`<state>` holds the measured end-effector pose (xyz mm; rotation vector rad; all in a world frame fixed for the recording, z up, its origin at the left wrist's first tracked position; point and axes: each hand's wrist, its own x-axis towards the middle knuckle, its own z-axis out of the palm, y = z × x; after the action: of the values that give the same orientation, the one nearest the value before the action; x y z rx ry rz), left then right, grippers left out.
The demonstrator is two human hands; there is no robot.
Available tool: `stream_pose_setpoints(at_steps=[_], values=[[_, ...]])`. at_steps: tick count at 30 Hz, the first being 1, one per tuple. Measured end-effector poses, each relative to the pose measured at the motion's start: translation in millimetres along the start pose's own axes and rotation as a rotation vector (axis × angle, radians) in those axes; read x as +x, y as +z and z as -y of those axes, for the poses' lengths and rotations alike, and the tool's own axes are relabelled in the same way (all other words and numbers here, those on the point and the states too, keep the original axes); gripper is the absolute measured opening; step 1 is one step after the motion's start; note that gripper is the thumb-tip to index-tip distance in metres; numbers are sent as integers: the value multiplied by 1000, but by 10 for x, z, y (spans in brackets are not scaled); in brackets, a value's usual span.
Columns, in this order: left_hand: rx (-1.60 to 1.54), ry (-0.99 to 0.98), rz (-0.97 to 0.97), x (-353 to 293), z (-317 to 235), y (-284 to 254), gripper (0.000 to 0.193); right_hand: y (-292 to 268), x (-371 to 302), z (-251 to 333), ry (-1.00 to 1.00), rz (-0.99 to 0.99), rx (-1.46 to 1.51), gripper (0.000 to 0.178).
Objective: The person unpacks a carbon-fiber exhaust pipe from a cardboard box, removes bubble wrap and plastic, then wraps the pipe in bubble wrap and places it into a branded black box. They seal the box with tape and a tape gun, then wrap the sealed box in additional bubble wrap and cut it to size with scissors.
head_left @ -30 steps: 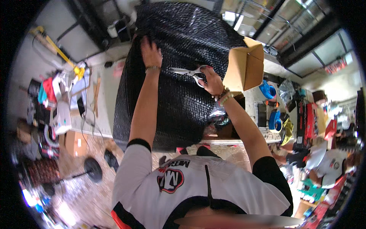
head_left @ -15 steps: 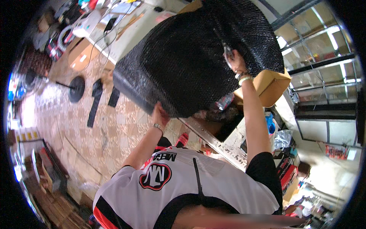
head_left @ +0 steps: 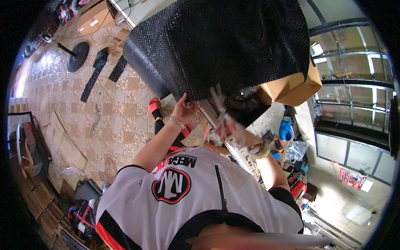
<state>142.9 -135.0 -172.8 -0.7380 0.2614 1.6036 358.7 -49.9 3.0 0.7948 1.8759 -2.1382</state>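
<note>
A large black sheet with a scaly, embossed texture (head_left: 233,46) drapes over the table, its near edge hanging toward me. My left hand (head_left: 184,110) is closed at the sheet's near left corner, fingers against the edge. In front of my chest, my right hand (head_left: 231,131) grips a pair of scissors (head_left: 218,98), smeared by motion. The blades point away from me, close to the sheet's near edge, and whether they touch it cannot be made out. Beneath that edge lies a dark open space with a shiny, clear plastic-like item (head_left: 243,95).
An open cardboard box (head_left: 298,89) stands at the sheet's right edge. The worn table edge (head_left: 243,156) runs under my right arm. Black offcuts (head_left: 95,77) and a round-based stand (head_left: 78,57) are on the tiled floor at left. A metal-framed glass panel (head_left: 350,83) rises at right.
My right hand has drawn the scissors back from the middle of the sheet toward my body. My left hand remains at the near left edge. The view has shifted.
</note>
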Motion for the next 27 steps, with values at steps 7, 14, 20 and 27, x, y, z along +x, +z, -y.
stream_pose_setpoints(at_steps=[7,14,20,27], values=[[222,-5,181,-194,-45,11,23,526,330,-738,219,-111,-190,46],[123,24,266,-214,-29,-56,37,578,727,-522,33,-309,-358,47],[-91,-49,405,-408,108,264,48,678,643,-340,225,-291,-364,49],[-168,-28,366,-488,137,469,57,719,533,-447,9,-209,-271,38]])
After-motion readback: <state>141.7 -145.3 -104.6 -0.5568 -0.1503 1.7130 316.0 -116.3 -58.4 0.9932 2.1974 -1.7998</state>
